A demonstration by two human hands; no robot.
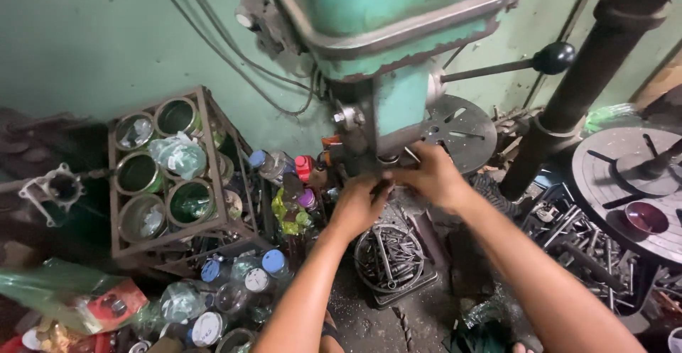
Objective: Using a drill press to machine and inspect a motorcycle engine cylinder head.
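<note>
Two hands meet under the green drill press (398, 12), the largest thing here, at its chuck (387, 163), just below the head and above a tin of loose drill bits (389, 257). The left hand (359, 204) and right hand (430, 175) are curled close around it; what they pinch cannot be told. The chuck looks steel: heavy, stiff, perhaps oily, best gripped around its collar.

Green drill press (398, 55), upright, dark chuck (387, 163) pointing down
</note>
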